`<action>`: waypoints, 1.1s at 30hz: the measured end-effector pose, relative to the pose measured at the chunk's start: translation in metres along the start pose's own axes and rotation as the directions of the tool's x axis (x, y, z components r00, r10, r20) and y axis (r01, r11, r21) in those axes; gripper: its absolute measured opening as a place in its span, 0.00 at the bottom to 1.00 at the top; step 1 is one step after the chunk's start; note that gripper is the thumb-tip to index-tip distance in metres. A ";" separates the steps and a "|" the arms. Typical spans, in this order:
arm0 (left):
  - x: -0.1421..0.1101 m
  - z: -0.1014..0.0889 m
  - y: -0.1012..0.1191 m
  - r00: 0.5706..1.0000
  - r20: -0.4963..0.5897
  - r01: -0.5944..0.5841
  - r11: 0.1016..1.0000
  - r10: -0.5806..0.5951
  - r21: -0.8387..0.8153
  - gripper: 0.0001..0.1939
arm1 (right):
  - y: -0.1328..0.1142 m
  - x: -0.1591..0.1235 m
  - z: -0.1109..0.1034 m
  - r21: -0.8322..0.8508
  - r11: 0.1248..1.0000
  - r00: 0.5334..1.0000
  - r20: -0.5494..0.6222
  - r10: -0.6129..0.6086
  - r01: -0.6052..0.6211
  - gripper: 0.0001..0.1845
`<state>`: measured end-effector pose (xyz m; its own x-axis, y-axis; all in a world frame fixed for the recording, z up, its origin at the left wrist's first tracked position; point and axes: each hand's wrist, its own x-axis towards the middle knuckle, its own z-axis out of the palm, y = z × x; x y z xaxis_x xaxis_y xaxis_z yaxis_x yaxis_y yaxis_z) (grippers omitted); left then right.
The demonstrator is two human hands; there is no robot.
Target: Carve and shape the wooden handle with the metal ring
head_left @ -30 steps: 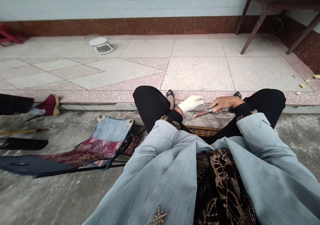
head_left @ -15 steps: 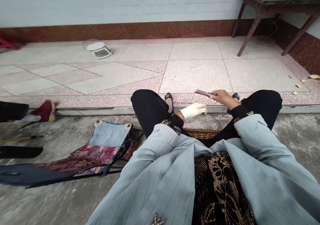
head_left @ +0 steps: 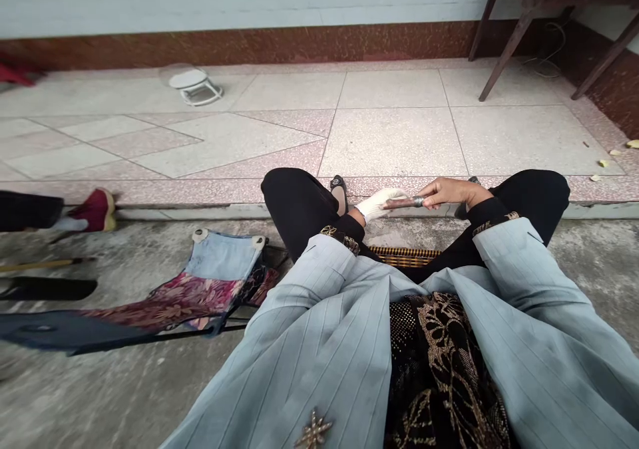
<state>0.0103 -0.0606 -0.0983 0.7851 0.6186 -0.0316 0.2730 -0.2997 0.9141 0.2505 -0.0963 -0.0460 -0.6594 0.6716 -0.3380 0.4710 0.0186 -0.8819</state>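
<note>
I sit with my knees apart, in black trousers and a pale blue striped jacket. My right hand (head_left: 449, 191), bare, grips a short dark reddish stick with a metal band (head_left: 405, 203), held level between my knees. My left hand (head_left: 380, 203) wears a white glove and touches the left end of that stick. Below my hands, a woven cane seat edge (head_left: 405, 256) shows between my legs.
A folded fabric stool with blue and floral cloth (head_left: 210, 283) lies on the concrete at left. Farther left lie a thin stick (head_left: 44, 263), a dark flat piece (head_left: 47, 289) and another person's red shoe (head_left: 97, 209). A white fan-like object (head_left: 192, 84) and wooden table legs (head_left: 504, 50) stand on the tiled floor.
My right hand had raised the stick above the gloved hand; it has now come down level with it, and the gloved left hand has met the stick's end.
</note>
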 end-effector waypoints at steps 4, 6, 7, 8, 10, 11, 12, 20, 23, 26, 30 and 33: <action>-0.004 0.008 -0.001 0.999 -0.021 0.044 0.997 -0.046 -0.067 0.18 | 0.000 0.001 0.000 0.002 1.000 0.993 -0.121 0.000 0.000 0.23; -0.004 0.012 -0.003 0.996 -0.033 0.076 0.996 -0.077 -0.035 0.19 | 0.002 0.003 0.002 -0.009 1.000 0.984 -0.179 -0.012 0.011 0.22; -0.004 0.014 -0.004 0.997 -0.026 0.078 0.997 -0.079 -0.016 0.20 | 0.003 0.003 0.003 -0.018 1.000 0.979 -0.202 -0.022 0.019 0.22; -0.003 0.016 -0.006 0.997 -0.008 0.075 0.997 -0.075 -0.003 0.20 | 0.003 0.004 0.003 -0.028 0.999 0.975 -0.222 -0.025 0.020 0.22; -0.003 0.017 -0.009 0.997 0.035 0.066 0.998 -0.067 0.010 0.19 | 0.006 0.007 0.004 -0.068 0.997 0.963 -0.270 0.010 -0.030 0.21; -0.002 0.017 -0.010 0.996 0.065 0.055 0.998 -0.057 0.025 0.19 | 0.007 0.009 0.004 -0.109 0.991 0.949 -0.310 0.047 -0.084 0.21; -0.002 0.017 -0.010 0.994 0.098 0.036 0.998 -0.041 0.052 0.18 | 0.009 0.011 0.004 -0.164 0.974 0.925 -0.370 0.083 -0.153 0.22; -0.001 0.000 0.000 0.983 0.172 -0.084 0.987 0.059 0.140 0.11 | 0.023 0.015 0.006 -0.418 0.859 0.955 -0.111 0.275 -0.296 0.17; -0.001 -0.003 0.002 0.997 0.072 -0.002 0.998 0.007 -0.067 0.10 | 0.018 0.008 0.005 -0.097 0.987 0.969 0.202 0.143 -0.125 0.24; -0.003 -0.002 0.002 0.999 0.017 0.030 0.983 -0.028 -0.181 0.13 | 0.006 -0.001 0.002 0.115 0.993 0.997 0.074 -0.019 0.010 0.29; -0.005 0.003 0.006 0.999 0.022 0.045 0.916 -0.040 -0.399 0.16 | -0.006 -0.006 0.004 0.226 0.970 0.986 -0.157 -0.051 0.086 0.24; -0.004 0.006 0.010 1.000 0.001 0.027 0.870 -0.031 -0.493 0.18 | -0.009 -0.002 0.012 0.355 0.915 0.953 -0.290 -0.088 0.193 0.27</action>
<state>0.0130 -0.0708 -0.0914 0.7768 0.6270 -0.0598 -0.0153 0.1136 0.9934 0.2406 -0.1072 -0.0413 -0.4995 0.8534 -0.1489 0.0957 -0.1165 -0.9886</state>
